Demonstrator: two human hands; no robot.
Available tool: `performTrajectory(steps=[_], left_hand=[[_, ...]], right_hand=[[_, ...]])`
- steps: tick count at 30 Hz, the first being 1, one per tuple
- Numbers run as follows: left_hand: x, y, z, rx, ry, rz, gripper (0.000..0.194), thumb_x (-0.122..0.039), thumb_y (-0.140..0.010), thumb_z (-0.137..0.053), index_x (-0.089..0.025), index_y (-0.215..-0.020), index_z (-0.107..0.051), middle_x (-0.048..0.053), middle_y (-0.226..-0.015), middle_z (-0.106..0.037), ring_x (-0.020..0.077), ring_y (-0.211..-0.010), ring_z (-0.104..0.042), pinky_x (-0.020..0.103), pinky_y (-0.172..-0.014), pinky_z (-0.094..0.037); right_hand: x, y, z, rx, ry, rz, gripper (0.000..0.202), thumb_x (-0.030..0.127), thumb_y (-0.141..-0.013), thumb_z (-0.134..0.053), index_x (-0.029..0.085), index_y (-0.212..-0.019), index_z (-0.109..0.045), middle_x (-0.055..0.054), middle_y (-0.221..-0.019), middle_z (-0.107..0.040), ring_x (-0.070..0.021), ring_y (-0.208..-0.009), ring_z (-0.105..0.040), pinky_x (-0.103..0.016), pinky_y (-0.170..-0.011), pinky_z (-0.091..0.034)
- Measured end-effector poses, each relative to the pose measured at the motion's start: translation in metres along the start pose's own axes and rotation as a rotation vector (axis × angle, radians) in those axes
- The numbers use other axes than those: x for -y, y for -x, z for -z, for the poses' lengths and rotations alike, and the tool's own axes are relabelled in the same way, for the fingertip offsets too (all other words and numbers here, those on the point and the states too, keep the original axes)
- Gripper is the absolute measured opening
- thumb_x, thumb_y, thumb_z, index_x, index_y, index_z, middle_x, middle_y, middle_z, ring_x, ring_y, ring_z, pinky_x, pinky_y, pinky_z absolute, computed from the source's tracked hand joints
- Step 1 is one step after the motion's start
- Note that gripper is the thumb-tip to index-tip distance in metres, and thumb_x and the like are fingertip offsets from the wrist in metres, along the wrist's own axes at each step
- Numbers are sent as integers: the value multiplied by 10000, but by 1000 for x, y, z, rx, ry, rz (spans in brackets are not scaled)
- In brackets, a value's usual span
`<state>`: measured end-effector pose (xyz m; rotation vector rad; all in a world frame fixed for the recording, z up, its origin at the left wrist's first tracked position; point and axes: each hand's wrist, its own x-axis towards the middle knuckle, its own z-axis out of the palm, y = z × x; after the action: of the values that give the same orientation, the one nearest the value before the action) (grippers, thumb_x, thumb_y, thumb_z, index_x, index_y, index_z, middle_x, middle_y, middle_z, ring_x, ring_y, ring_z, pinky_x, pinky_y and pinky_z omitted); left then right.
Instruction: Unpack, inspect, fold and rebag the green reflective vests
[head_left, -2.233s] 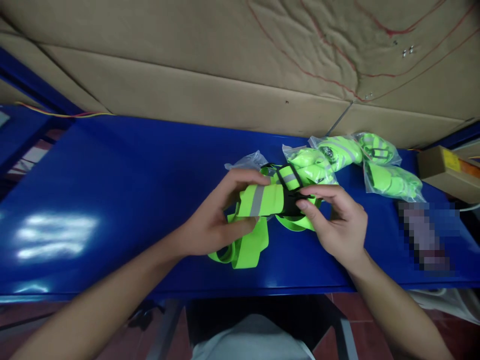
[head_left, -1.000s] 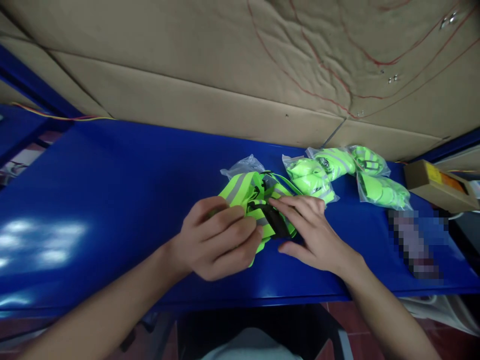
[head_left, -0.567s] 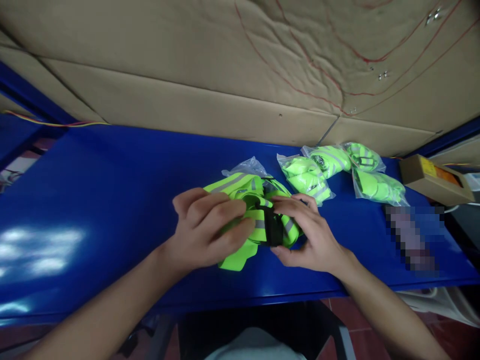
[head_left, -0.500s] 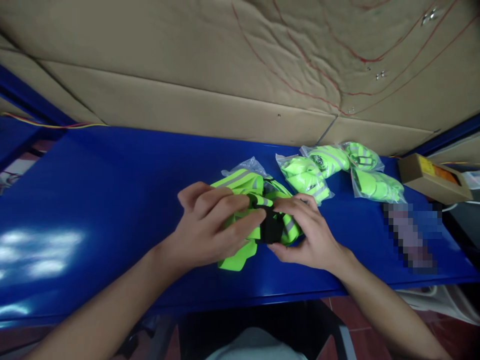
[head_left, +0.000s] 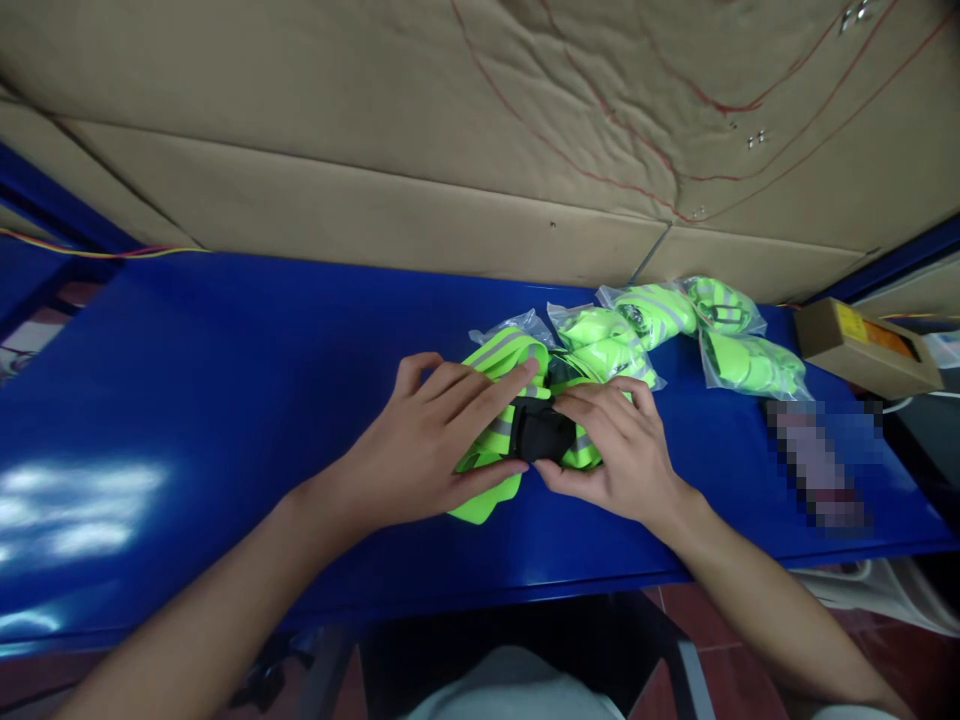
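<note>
A bundle of neon-green straps with grey reflective stripes (head_left: 491, 500) lies on the blue table, with a black piece (head_left: 541, 432) at its middle. My left hand (head_left: 442, 440) reaches over the bundle's left part, its fingers apart, with fingertips touching the straps and the thumb by the lower left of the black piece. My right hand (head_left: 619, 445) grips the black piece from the right, between the thumb below and the fingers above. Behind the straps lies a crumpled clear plastic bag (head_left: 525, 325).
Several clear bags of green straps (head_left: 660, 315) lie behind and to the right on the blue table (head_left: 262, 340). Farther right are an open cardboard box (head_left: 859, 350) and a blurred-out object (head_left: 821, 470). A brown-covered panel (head_left: 375, 220) rises along the back.
My left fingers have spread and lifted off the black piece, which shows more fully. The bundle has shifted slightly up and right, closer to the bagged straps.
</note>
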<state>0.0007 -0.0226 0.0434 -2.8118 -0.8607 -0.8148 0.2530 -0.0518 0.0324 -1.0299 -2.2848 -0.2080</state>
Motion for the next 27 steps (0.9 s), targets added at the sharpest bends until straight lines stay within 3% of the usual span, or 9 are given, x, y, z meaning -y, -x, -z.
performTrajectory(steps=[4,8,13,22,27], left_hand=[[1,1,-1,10,89,36,679,-534,-953,-669,-177,-1492,-459,145,-1238,-680,302,-1100,-623,453,-955,-412],[4,2,-5,-99,96,36,654,-554,-906,-728,-195,-1411,-518,127,-1177,-707,294,-1047,-653,454,-934,-434],[5,3,-11,-195,72,37,699,-588,-874,-751,-252,-1437,-508,104,-1140,-729,273,-951,-676,446,-868,-465],[5,-1,-5,-160,80,29,703,-575,-859,-771,-243,-1435,-541,85,-1141,-732,257,-939,-680,423,-856,-475],[6,-3,2,-171,144,44,616,-565,-861,-774,-255,-1365,-601,58,-1089,-735,228,-928,-675,384,-850,-482]], right_hand=[[-1,-1,0,5,-13,12,420,428,-892,-700,197,-1217,-566,-87,-1103,-758,-248,-1006,-730,-427,-987,-427],[0,-1,1,14,-46,-51,498,418,-901,-713,188,-1300,-523,-125,-1218,-719,-272,-1145,-693,-440,-1025,-418],[3,0,4,-19,-57,-67,367,380,-916,-713,218,-1218,-581,-138,-1292,-671,-287,-1197,-667,-448,-1022,-440],[1,2,0,-115,-90,19,292,350,-918,-739,224,-1145,-605,-71,-1121,-721,-257,-1100,-709,-454,-1011,-460],[0,0,-1,-87,-148,12,325,364,-919,-740,224,-1171,-591,-87,-1136,-702,-259,-1089,-702,-459,-982,-508]])
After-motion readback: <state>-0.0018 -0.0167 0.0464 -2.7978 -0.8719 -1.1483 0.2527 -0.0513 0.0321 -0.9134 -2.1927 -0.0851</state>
